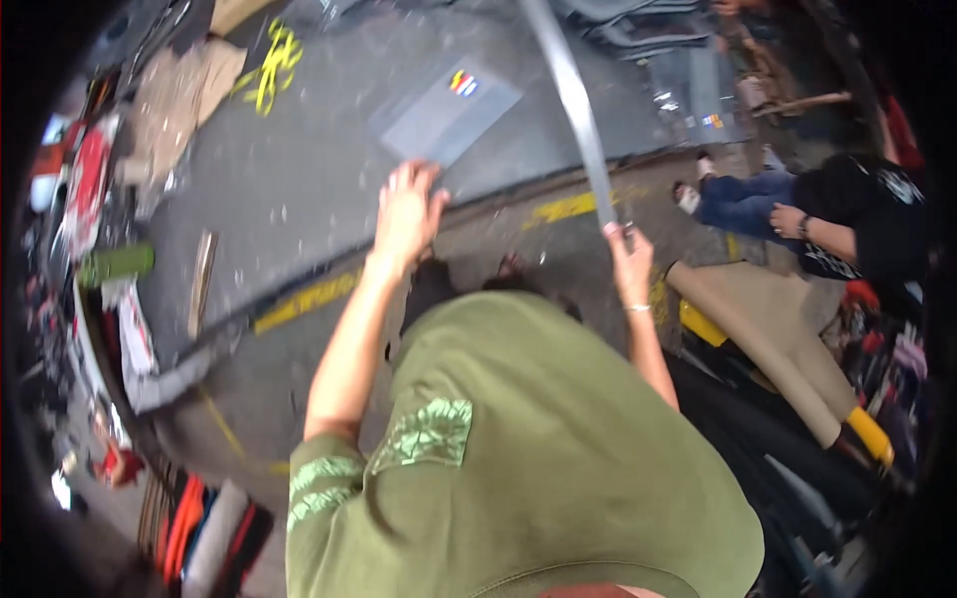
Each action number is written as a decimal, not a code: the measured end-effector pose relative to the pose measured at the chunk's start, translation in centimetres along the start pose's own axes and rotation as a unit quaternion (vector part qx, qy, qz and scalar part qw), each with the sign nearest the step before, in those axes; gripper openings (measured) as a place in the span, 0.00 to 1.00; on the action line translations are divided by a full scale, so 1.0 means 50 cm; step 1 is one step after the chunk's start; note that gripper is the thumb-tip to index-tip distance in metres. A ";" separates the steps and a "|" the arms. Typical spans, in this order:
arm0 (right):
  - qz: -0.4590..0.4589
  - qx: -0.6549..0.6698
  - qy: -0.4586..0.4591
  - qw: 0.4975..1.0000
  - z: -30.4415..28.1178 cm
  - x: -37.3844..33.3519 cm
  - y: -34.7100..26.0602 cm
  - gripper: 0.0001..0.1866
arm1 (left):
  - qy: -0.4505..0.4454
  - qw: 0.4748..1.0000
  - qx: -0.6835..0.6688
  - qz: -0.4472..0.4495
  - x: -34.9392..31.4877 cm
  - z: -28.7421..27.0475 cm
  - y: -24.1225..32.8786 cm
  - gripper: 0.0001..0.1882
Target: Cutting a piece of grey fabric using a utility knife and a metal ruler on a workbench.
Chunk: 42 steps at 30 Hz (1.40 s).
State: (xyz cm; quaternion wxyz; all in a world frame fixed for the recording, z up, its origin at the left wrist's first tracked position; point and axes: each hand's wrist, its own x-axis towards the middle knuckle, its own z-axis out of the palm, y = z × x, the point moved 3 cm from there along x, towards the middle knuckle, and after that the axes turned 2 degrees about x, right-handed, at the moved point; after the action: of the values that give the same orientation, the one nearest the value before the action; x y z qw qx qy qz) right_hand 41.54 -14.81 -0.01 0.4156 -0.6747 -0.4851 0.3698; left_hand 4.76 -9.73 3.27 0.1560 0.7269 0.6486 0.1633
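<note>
My right hand [630, 257] is closed round the lower end of a long, flat silvery strip [576, 105], perhaps a metal ruler. The strip rises from my hand past the table's near edge and over the tabletop, out of the top of the picture. My left hand [407, 209] is open, its fingers loosely spread at the table's near edge. Its fingertips are by the lower corner of a flat grey-blue piece [429, 122] bearing a small multicoloured label [464, 83]. Whether the fingertips touch that piece I cannot tell.
Yellow looped strips [271, 68], a narrow wooden stick [201, 284] and a green roll [117, 264] lie on the dark table [269, 189]. Dark folded pieces [638, 35] lie at the back right. Another person [827, 214] is at the right, near tan rolls [763, 339].
</note>
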 end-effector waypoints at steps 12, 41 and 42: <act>-0.059 -0.003 0.051 0.997 0.025 -0.054 -0.064 0.15 | 0.018 0.999 0.040 -0.021 0.043 0.013 -0.174 0.43; 0.060 -0.029 -0.141 0.988 0.335 -0.029 -0.101 0.16 | 0.046 0.998 0.036 -0.023 0.147 0.029 -0.142 0.29; 0.041 -0.075 -0.138 0.987 0.359 -0.031 -0.056 0.16 | 0.048 0.998 0.031 -0.006 0.147 0.022 -0.140 0.29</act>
State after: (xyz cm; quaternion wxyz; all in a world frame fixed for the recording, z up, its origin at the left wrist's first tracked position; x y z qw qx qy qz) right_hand 23.99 -12.14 -4.12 0.2770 -0.6656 -0.5363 0.4389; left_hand -0.21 -1.67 -0.52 0.1032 0.7187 0.6647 0.1764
